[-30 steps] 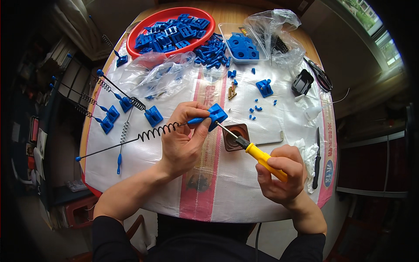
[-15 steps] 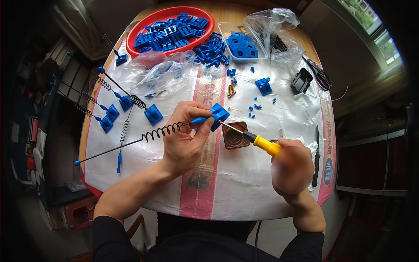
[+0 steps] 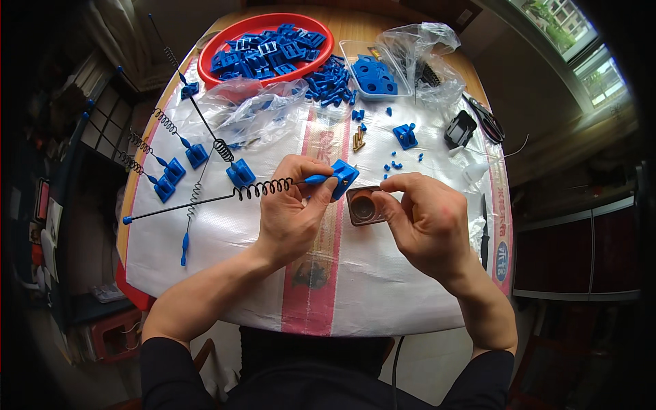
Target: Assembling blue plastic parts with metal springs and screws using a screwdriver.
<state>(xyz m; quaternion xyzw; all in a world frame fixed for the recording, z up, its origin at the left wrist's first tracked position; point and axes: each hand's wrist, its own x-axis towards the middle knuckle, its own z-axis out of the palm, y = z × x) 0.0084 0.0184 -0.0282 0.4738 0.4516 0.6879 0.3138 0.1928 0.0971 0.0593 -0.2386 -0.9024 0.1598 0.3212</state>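
My left hand [image 3: 295,215] pinches a blue plastic base [image 3: 344,176] at its blue neck, between thumb and fingers. From it a black spring rod [image 3: 184,208], coiled near my hand, runs left to a blue end cap. A small metal tip shows on the base's right side. My right hand [image 3: 432,215] is over the right edge of a small brown square dish [image 3: 358,217]. Its thumb and forefinger are pressed together; whatever they hold is too small or hidden to make out. The yellow-handled screwdriver cannot be seen.
A red basin [image 3: 328,51] of blue parts and a clear tub [image 3: 408,85] stand at the back. Brass screws [image 3: 359,139] and small blue caps [image 3: 397,165] lie beyond the dish. Finished-looking spring rods with bases [image 3: 240,173] stand left; scissors [image 3: 486,119] lie right.
My right hand has moved left and forward to the brown dish, and the yellow screwdriver has gone from view. The left hand still holds the blue base, now turned slightly.
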